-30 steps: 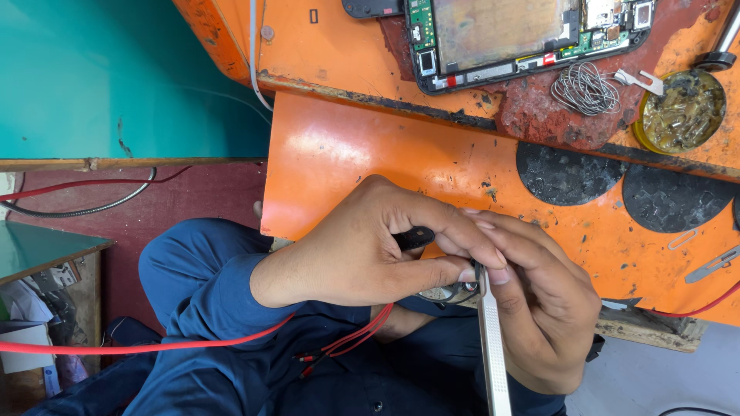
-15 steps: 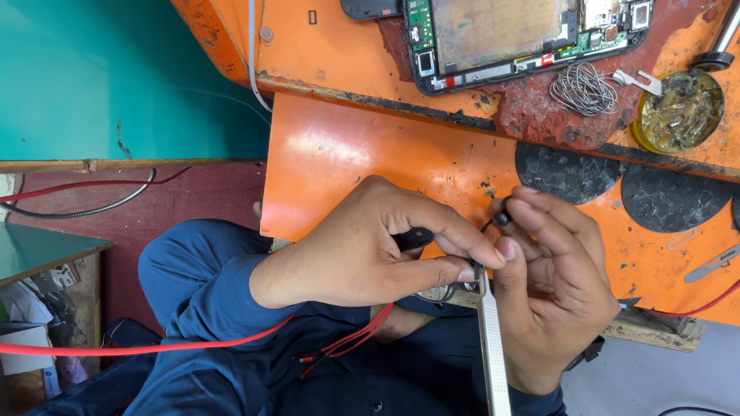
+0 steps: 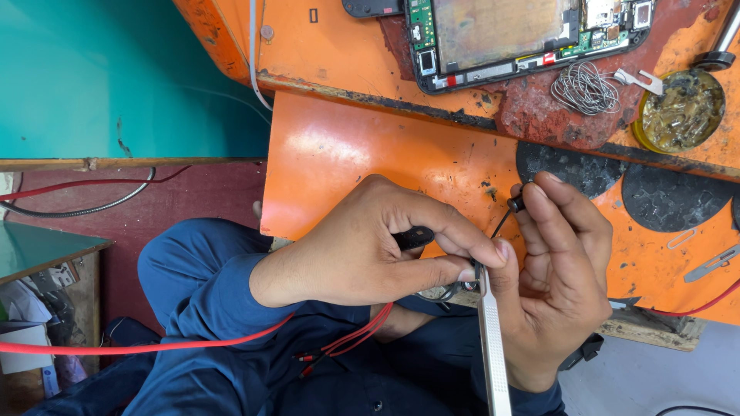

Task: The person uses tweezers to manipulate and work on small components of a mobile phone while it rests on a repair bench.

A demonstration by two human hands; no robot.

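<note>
My left hand (image 3: 362, 250) reaches in from the left over the front edge of the orange workbench (image 3: 347, 162). It is closed around a small black piece (image 3: 416, 236), thumb and forefinger pinched where they meet my right thumb. My right hand (image 3: 559, 293) comes up from below. It keeps long metal tweezers (image 3: 490, 347) under its thumb, their handle pointing down toward my lap. Its fingertips pinch a tiny black part (image 3: 516, 204) with a thin dark wire running down toward the pinch point. Thin red wires (image 3: 351, 339) hang beneath my left hand.
An opened device with a bare circuit board (image 3: 501, 38) lies at the bench's far edge. Beside it are a coil of thin wire (image 3: 586, 88) and a round tin of brown paste (image 3: 682, 112). A metal blade (image 3: 713, 263) lies at right, and a red cable (image 3: 116, 348) crosses my blue-clad lap.
My right hand's fingers have lifted away from the left hand toward the bench, drawing the tiny black part and its wire out. My left hand has held still.
</note>
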